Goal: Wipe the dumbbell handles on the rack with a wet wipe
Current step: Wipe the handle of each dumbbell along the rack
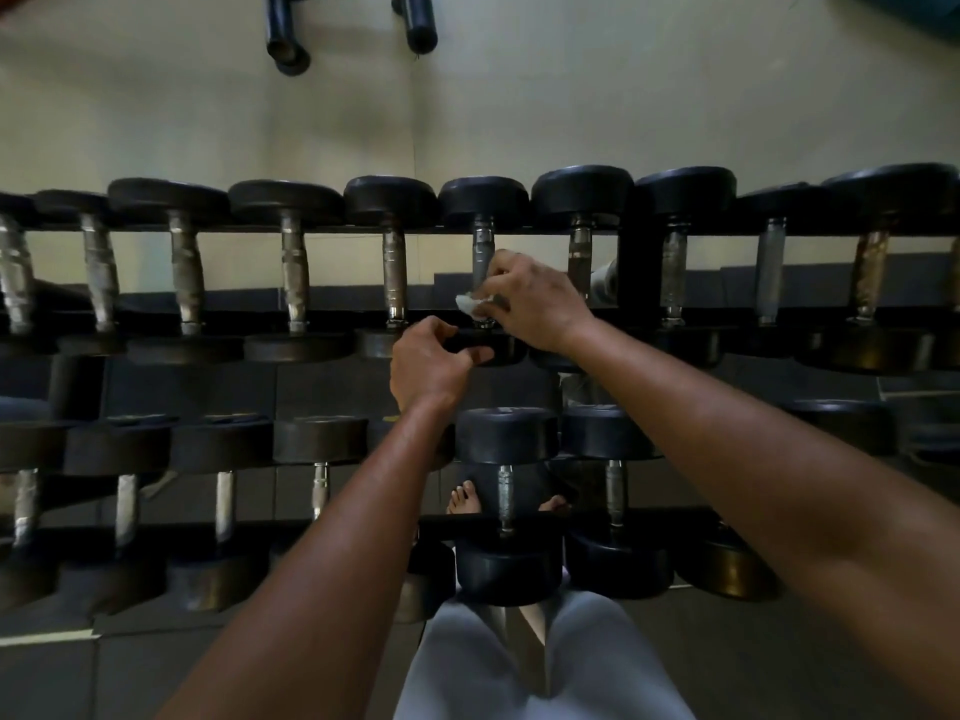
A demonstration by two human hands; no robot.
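Observation:
A two-tier black rack (156, 319) holds rows of black dumbbells with metal handles. On the upper tier, my right hand (530, 298) grips a white wet wipe (467, 304) wrapped round the lower part of a middle dumbbell's handle (482, 246). My left hand (431, 363) grips the near black head (498, 348) of that same dumbbell, thumb on its front face. The wipe is mostly hidden under my fingers.
Neighbouring handles stand close on both sides, such as a chrome handle (395, 272) at left and another handle (579, 252) at right. Lower-tier dumbbells (506, 491) sit below my forearms. My bare feet (462, 498) show on the dark floor. Two black bars (283, 33) lean on the wall.

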